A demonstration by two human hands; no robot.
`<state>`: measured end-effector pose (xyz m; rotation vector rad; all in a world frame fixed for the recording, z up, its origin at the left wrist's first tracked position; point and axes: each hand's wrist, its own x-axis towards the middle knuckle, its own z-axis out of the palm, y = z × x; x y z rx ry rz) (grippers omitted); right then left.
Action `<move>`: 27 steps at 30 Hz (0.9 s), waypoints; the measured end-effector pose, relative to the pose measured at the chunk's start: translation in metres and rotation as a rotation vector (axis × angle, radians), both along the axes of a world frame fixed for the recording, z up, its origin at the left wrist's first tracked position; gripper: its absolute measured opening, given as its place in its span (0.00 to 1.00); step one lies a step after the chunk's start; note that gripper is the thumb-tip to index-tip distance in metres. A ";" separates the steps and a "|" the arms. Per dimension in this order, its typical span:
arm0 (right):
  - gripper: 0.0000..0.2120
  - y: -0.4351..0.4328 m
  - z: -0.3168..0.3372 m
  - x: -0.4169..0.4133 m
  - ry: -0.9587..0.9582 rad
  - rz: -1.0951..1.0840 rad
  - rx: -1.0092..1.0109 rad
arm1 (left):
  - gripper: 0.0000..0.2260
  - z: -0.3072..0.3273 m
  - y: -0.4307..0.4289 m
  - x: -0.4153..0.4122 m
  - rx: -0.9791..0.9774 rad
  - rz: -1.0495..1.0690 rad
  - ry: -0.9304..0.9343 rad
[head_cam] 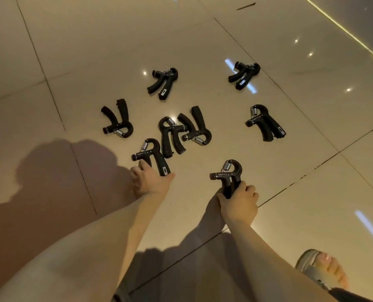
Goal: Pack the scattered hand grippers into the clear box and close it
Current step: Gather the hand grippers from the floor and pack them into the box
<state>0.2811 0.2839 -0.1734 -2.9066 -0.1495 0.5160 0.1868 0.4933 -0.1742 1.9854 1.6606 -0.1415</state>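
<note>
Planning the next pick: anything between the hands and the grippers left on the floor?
Nothing visible does. The left hand grips the near-left gripper, the right hand the near-right gripper; six others lie on the floor beyond them. Only the middle pair touch.

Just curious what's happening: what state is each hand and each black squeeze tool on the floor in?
Left hand: holds near-left hand gripper by its handles.
Right hand: grips near-right hand gripper, handles squeezed together.
Centre hand gripper: lying loose, touching its neighbour.
Neighbour hand gripper: loose, touching the centre one.
Left-side hand gripper: loose, alone.
Far-middle hand gripper: loose, alone.
Far-right hand gripper: loose, alone.
Right-side hand gripper: loose, alone.
</note>
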 end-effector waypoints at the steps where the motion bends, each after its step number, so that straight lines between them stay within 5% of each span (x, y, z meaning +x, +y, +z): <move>1: 0.29 -0.001 0.000 0.001 -0.002 0.004 0.007 | 0.48 0.000 0.000 -0.001 -0.023 0.017 -0.011; 16: 0.23 -0.035 0.049 -0.026 -0.073 0.078 0.274 | 0.45 0.056 -0.046 -0.046 0.005 -0.066 -0.300; 27: 0.30 -0.103 0.189 -0.070 -0.371 0.011 0.562 | 0.47 0.182 -0.140 -0.086 0.160 -0.332 -0.617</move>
